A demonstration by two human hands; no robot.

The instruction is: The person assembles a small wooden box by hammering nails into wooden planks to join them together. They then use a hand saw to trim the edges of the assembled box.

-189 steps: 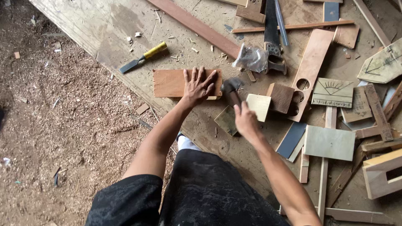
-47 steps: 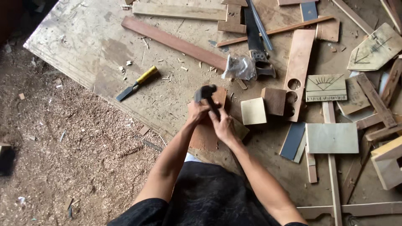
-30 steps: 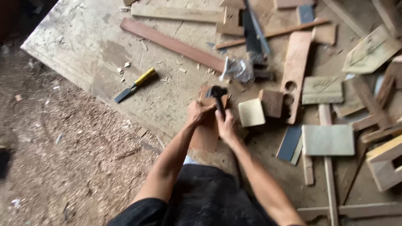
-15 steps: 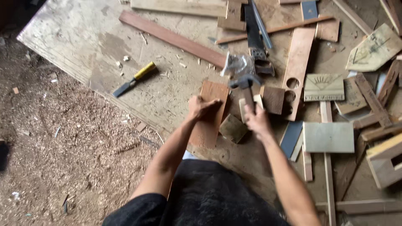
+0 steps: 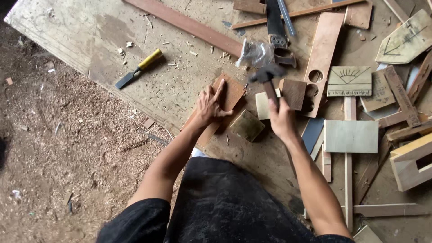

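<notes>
From my head camera, my left hand (image 5: 211,104) lies open, palm down, pressing on the reddish-brown board (image 5: 225,101), which lies slanted on the plywood sheet (image 5: 90,40) right under it. To its right, my right hand (image 5: 281,119) is closed around the handle of the hammer (image 5: 267,76), whose dark head points away from me, above small wood blocks (image 5: 292,92). A yellow-handled chisel (image 5: 138,68) lies far left.

1. Your left hand (image 5: 211,104) lies palm down with the fingers spread and stretched forward, the forearm reaching up from the lower left.
2. Your right hand (image 5: 281,118) is curled in a tight fist, knuckles up, thumb wrapped round.
3. Both arms are bare below short black sleeves, elbows bent and apart.
</notes>
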